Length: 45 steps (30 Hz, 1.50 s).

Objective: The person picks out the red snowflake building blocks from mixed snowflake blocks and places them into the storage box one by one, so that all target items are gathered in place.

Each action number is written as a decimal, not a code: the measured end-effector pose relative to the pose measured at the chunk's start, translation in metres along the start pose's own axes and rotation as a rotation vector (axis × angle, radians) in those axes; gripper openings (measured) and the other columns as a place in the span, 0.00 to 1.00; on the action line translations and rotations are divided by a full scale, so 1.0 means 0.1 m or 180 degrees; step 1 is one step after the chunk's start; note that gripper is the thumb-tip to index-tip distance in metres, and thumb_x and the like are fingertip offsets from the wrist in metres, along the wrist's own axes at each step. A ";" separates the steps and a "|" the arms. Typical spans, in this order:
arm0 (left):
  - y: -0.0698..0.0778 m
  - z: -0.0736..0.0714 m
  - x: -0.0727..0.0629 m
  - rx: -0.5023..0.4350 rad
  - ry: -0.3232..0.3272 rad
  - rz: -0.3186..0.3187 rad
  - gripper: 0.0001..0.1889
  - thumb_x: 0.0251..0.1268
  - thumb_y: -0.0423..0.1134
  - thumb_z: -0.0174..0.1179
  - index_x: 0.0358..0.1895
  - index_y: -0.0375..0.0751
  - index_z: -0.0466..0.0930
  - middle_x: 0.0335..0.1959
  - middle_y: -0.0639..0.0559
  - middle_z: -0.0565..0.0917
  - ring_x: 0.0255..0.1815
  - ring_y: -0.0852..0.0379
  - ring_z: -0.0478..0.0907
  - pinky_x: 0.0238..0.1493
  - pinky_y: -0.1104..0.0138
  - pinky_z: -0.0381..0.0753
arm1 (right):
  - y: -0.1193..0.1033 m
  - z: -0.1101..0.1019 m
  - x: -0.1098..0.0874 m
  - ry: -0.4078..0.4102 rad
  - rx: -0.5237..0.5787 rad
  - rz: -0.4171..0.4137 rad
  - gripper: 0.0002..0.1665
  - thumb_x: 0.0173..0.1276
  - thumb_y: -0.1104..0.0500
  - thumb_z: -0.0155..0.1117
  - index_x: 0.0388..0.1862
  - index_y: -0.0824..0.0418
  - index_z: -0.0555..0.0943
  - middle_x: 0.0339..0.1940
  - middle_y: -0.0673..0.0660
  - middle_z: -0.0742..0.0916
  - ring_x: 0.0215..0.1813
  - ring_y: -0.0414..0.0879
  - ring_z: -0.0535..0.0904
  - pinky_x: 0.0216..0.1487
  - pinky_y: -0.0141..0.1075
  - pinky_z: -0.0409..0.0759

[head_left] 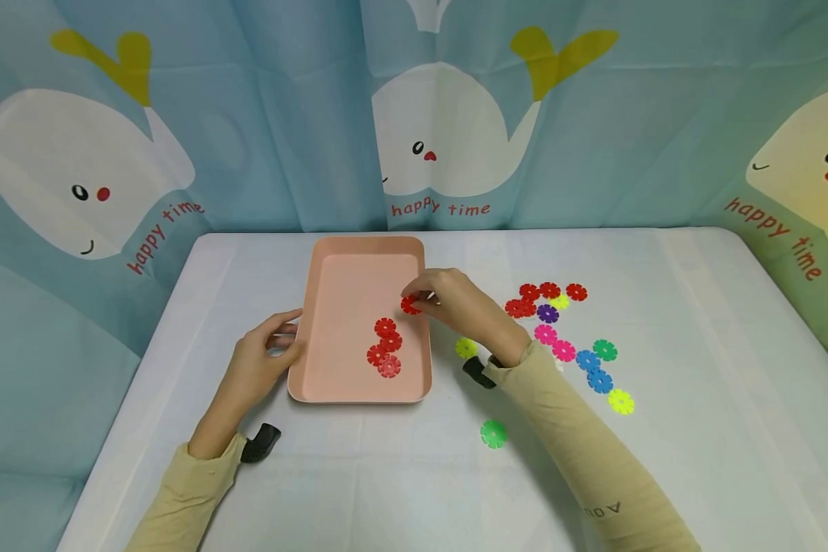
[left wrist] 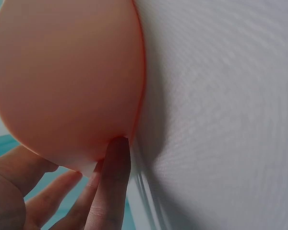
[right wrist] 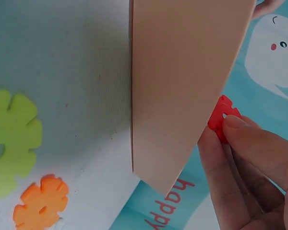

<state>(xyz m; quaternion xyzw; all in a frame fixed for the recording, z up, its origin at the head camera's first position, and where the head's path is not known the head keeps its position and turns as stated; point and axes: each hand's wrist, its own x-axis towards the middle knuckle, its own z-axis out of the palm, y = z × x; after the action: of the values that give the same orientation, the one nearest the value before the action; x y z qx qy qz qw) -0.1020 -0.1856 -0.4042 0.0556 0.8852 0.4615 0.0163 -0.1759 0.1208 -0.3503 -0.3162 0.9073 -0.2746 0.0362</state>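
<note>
The tray (head_left: 345, 299) lies left of the desk's (head_left: 704, 460) middle, near the back edge, its long axis running from back to front. My right hand (head_left: 462, 303) is above the tray's right rim, knuckles up, fingers bent toward the left. They are nearly closed, the thumb and fingertips pinching one red disc (head_left: 409, 306) by its edge, just inside that rim. Whether it touches the tray I cannot tell.

My left hand (head_left: 258, 356) reaches in from the front left, bent at the left long side. Its fingers are spread but gripping lightly, thumb at the rim and a fingertip against the outer wall.

Four discs (head_left: 390, 342) lie in the tray, three red and one lighter red, in a crooked row toward its front right corner. On the desk, right of the tray, I count five red (head_left: 576, 292), three yellow (head_left: 621, 402), two pink (head_left: 563, 351), two blue (head_left: 600, 382), two green (head_left: 493, 435) and one purple (head_left: 548, 313). My right wrist view adds one orange (right wrist: 43, 201).
</note>
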 end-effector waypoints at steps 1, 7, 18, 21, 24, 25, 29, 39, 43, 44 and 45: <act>0.00 0.00 0.00 -0.0004 0.0001 -0.0001 0.26 0.69 0.31 0.61 0.70 0.37 0.70 0.56 0.35 0.81 0.53 0.42 0.83 0.53 0.53 0.79 | 0.00 0.00 0.01 -0.0010 -0.0003 -0.0002 0.13 0.62 0.70 0.71 0.47 0.66 0.87 0.43 0.58 0.90 0.46 0.49 0.85 0.48 0.38 0.84; 0.00 0.00 0.01 -0.0029 0.0010 0.0003 0.26 0.70 0.31 0.60 0.69 0.37 0.70 0.56 0.35 0.81 0.53 0.41 0.82 0.54 0.50 0.78 | 0.00 0.03 0.05 -0.0054 -0.0015 -0.0021 0.13 0.62 0.69 0.72 0.46 0.65 0.88 0.43 0.57 0.90 0.45 0.48 0.85 0.48 0.37 0.84; -0.01 0.00 0.00 -0.0008 0.0007 0.0017 0.26 0.69 0.31 0.61 0.70 0.37 0.70 0.56 0.35 0.81 0.53 0.41 0.83 0.53 0.53 0.79 | 0.01 0.15 0.12 -0.0092 -0.0004 -0.0208 0.11 0.62 0.70 0.70 0.44 0.65 0.88 0.41 0.56 0.90 0.44 0.47 0.85 0.50 0.36 0.83; -0.01 0.00 0.00 -0.0001 -0.0001 0.0016 0.26 0.69 0.31 0.61 0.70 0.37 0.70 0.56 0.35 0.81 0.53 0.42 0.83 0.52 0.57 0.79 | -0.01 0.16 0.13 -0.0119 -0.0001 -0.0217 0.11 0.63 0.71 0.70 0.45 0.65 0.88 0.41 0.57 0.90 0.45 0.48 0.85 0.51 0.37 0.82; -0.01 0.00 0.00 -0.0002 -0.0004 0.0010 0.26 0.69 0.31 0.61 0.70 0.37 0.70 0.56 0.35 0.81 0.53 0.42 0.83 0.51 0.60 0.79 | -0.02 0.17 0.14 -0.0161 -0.0004 -0.0205 0.11 0.63 0.71 0.69 0.45 0.65 0.87 0.42 0.57 0.90 0.46 0.48 0.85 0.52 0.38 0.82; -0.01 -0.01 0.00 -0.0004 -0.0005 0.0010 0.26 0.69 0.31 0.61 0.70 0.37 0.70 0.56 0.35 0.81 0.53 0.42 0.83 0.51 0.62 0.79 | -0.02 0.18 0.14 -0.0178 -0.0007 -0.0190 0.11 0.64 0.71 0.69 0.46 0.65 0.87 0.42 0.56 0.90 0.46 0.48 0.85 0.53 0.38 0.82; -0.01 -0.01 0.00 -0.0003 0.0004 0.0012 0.26 0.69 0.31 0.61 0.69 0.37 0.71 0.55 0.35 0.82 0.53 0.42 0.83 0.51 0.62 0.79 | -0.03 0.19 0.16 -0.0238 -0.0040 -0.0139 0.11 0.64 0.70 0.68 0.45 0.64 0.88 0.41 0.56 0.90 0.46 0.48 0.85 0.54 0.39 0.82; -0.02 0.00 0.00 -0.0025 0.0001 -0.0021 0.26 0.69 0.32 0.61 0.69 0.38 0.71 0.55 0.36 0.82 0.54 0.43 0.83 0.50 0.63 0.79 | -0.03 0.23 0.19 -0.0303 -0.0081 -0.0084 0.10 0.64 0.69 0.69 0.44 0.63 0.89 0.39 0.54 0.90 0.44 0.46 0.84 0.51 0.37 0.82; -0.02 0.00 0.00 -0.0018 0.0008 -0.0010 0.26 0.69 0.31 0.61 0.69 0.38 0.71 0.55 0.36 0.82 0.53 0.43 0.83 0.50 0.62 0.79 | -0.03 0.24 0.20 -0.0323 -0.0181 -0.0065 0.10 0.64 0.68 0.70 0.44 0.63 0.89 0.39 0.54 0.90 0.43 0.46 0.84 0.51 0.36 0.82; -0.01 0.00 0.00 -0.0017 0.0011 -0.0008 0.26 0.69 0.31 0.61 0.69 0.38 0.71 0.55 0.36 0.82 0.53 0.43 0.83 0.50 0.62 0.79 | -0.03 0.24 0.20 -0.0326 -0.0207 -0.0065 0.10 0.64 0.68 0.70 0.44 0.63 0.89 0.39 0.54 0.90 0.43 0.46 0.84 0.51 0.36 0.82; -0.01 0.00 0.00 -0.0017 0.0013 -0.0005 0.26 0.69 0.31 0.61 0.69 0.37 0.71 0.55 0.36 0.82 0.53 0.43 0.83 0.50 0.62 0.79 | -0.04 0.24 0.21 -0.0329 -0.0227 -0.0065 0.10 0.64 0.68 0.70 0.44 0.63 0.89 0.39 0.54 0.90 0.42 0.46 0.84 0.51 0.36 0.82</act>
<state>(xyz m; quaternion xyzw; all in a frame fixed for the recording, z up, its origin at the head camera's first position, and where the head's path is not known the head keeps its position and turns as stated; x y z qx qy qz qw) -0.1022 -0.1865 -0.4051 0.0540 0.8840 0.4640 0.0150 -0.1844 0.0945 -0.3669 -0.3403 0.9102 -0.2258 0.0690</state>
